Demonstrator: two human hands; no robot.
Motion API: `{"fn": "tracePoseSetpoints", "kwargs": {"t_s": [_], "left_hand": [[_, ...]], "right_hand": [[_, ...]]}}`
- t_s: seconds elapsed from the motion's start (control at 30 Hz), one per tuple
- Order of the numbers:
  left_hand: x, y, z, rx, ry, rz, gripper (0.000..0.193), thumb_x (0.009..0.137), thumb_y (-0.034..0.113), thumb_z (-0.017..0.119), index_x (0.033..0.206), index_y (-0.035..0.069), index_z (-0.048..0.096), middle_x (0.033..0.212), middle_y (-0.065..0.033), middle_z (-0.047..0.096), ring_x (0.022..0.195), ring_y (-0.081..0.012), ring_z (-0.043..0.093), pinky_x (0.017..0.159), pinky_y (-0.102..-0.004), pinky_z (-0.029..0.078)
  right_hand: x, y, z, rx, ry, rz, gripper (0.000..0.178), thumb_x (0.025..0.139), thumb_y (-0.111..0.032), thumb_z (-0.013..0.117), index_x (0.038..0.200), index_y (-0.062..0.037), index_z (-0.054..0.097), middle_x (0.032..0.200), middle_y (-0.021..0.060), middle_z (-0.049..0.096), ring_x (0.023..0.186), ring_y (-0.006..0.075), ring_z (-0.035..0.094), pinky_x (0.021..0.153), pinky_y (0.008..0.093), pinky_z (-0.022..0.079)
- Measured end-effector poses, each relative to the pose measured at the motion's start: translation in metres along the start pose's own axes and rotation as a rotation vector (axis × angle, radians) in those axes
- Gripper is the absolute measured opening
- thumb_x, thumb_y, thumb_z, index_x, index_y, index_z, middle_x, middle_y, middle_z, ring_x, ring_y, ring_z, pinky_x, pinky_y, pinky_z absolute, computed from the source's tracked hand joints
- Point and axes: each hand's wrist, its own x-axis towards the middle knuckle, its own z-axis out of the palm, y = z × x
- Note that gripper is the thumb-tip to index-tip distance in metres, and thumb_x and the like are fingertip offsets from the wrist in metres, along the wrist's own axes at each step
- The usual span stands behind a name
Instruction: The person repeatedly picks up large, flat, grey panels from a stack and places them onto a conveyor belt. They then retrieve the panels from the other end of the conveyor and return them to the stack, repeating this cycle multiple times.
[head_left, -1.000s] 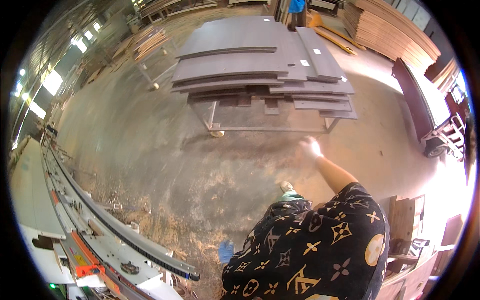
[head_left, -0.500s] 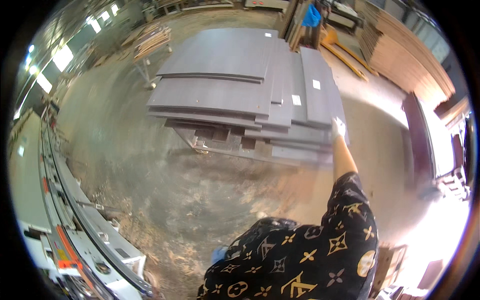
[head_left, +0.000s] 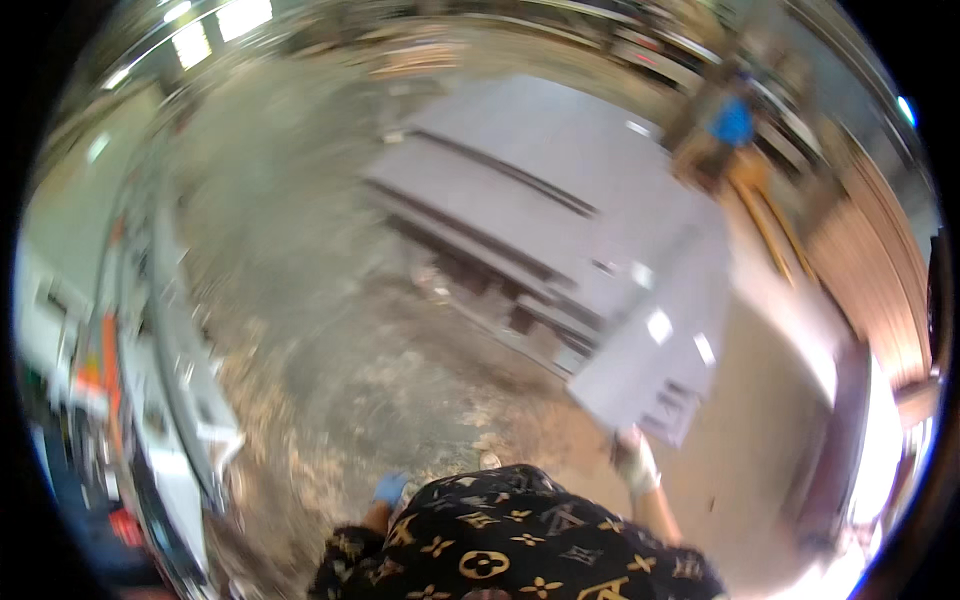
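Note:
My right hand (head_left: 637, 465), in a white glove, is at the near edge of a flat grey panel (head_left: 625, 385), fingers closed on it as far as the blur shows. That panel juts toward me from the near right side of a stack of grey panels (head_left: 530, 130). Dark marks, perhaps cut-outs, show near its corner. My left hand (head_left: 390, 488), in a blue glove, hangs low beside my body, away from the stack. Its fingers are smeared by motion.
A long machine with a rail (head_left: 150, 330) runs along the left. Behind the stack at right stand a yellow pallet jack (head_left: 765, 215) and a blue bag-like thing (head_left: 733, 120). Tall brown boards (head_left: 880, 270) and a dark panel (head_left: 835, 440) are farther right.
The view has turned, and the stack appears rotated. My right hand has drawn back toward me from the stack's right edge, and a grey panel now sticks out nearer. My left glove shows more.

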Motion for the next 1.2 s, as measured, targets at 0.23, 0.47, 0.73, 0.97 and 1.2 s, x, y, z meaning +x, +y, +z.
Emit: {"fn": "tracePoseSetpoints", "kwargs": {"t_s": [0.23, 0.47, 0.73, 0.97, 1.2], "left_hand": [[0.036, 0.071, 0.076, -0.619, -0.391, 0.628, 0.047, 0.091, 0.031, 0.054, 0.131, 0.009, 0.044, 0.121, -0.0068, 0.056, 0.103, -0.0183, 0.056, 0.086, -0.0338, 0.046], [-0.066, 0.161, 0.036, -0.815, -0.229, 0.56, 0.057, 0.087, 0.033, 0.062, 0.132, 0.008, 0.038, 0.122, -0.0111, 0.051, 0.11, -0.0217, 0.05, 0.089, -0.0346, 0.047], [-0.087, 0.094, -0.006, -1.244, 0.001, 0.505, 0.056, 0.085, 0.041, 0.062, 0.126, 0.006, 0.048, 0.111, -0.0055, 0.058, 0.1, -0.019, 0.054, 0.084, -0.0312, 0.047], [-0.163, -0.075, -0.122, -1.637, 0.747, 0.246, 0.058, 0.082, 0.054, 0.059, 0.113, 0.006, 0.055, 0.102, -0.0102, 0.059, 0.093, -0.0239, 0.058, 0.075, -0.0432, 0.052], [-0.289, -0.306, -0.141, -1.523, 1.692, 0.216, 0.036, 0.09, 0.013, 0.057, 0.123, 0.001, 0.049, 0.112, -0.0081, 0.056, 0.096, -0.0178, 0.054, 0.083, -0.0317, 0.046]], "right_hand": [[0.04, 0.011, -0.014, 0.157, -0.257, 0.119, 0.042, 0.089, -0.037, 0.053, 0.114, -0.003, 0.055, 0.104, 0.0061, 0.06, 0.092, 0.0205, 0.059, 0.075, 0.0313, 0.051], [0.02, -0.026, 0.075, 0.2, -0.141, -0.023, 0.051, 0.085, -0.033, 0.058, 0.122, 0.0005, 0.047, 0.111, 0.0107, 0.054, 0.099, 0.022, 0.054, 0.081, 0.0367, 0.048], [0.077, -0.013, 0.188, -0.564, -0.627, -0.554, 0.044, 0.079, -0.011, 0.063, 0.12, 0.0004, 0.051, 0.12, 0.0118, 0.054, 0.11, 0.02, 0.052, 0.098, 0.0354, 0.04], [-0.074, 0.043, 0.436, -0.188, -1.092, 0.063, 0.038, 0.079, -0.02, 0.063, 0.109, 0.0021, 0.057, 0.1, 0.003, 0.058, 0.093, 0.0127, 0.053, 0.083, 0.0303, 0.042], [-0.235, 0.204, 0.601, -0.197, -1.656, 0.738, 0.048, 0.082, -0.027, 0.064, 0.123, -0.0059, 0.05, 0.121, 0.0055, 0.053, 0.115, 0.0166, 0.045, 0.101, 0.0344, 0.032]]}}
